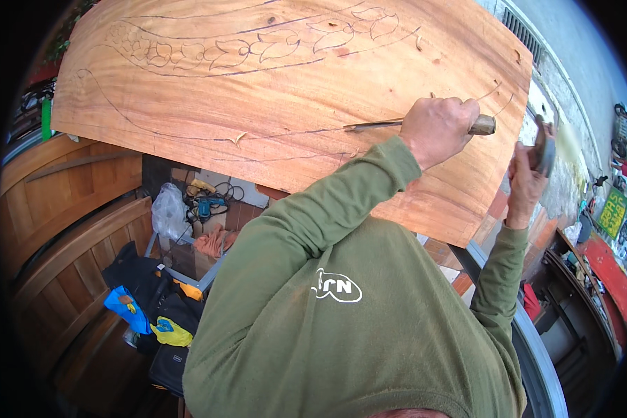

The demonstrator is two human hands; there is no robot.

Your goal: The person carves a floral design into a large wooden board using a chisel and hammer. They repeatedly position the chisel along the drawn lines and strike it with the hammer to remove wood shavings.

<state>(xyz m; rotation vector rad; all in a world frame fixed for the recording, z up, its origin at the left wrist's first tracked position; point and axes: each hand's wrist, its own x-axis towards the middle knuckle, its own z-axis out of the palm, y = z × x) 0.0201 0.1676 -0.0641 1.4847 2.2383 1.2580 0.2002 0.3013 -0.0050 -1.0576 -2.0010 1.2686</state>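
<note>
My left hand is wrapped round the wooden handle of a carving chisel. The chisel lies at a low slant, its metal tip on a pencilled line of a broad wooden board, pointing left. The handle's end sticks out to the right of my fist. Beyond the board's right edge, my right hand grips what looks like a hammer, its dark head slightly blurred and apart from the chisel. Leaf and curve outlines are drawn across the board's far left. A curled wood shaving rests near its front edge.
Slatted wooden furniture stands at the left. Under the board's front edge are a clear plastic bag, a blue power tool with cables, and an orange cloth. Dark bags sit below. A metal rail runs at right.
</note>
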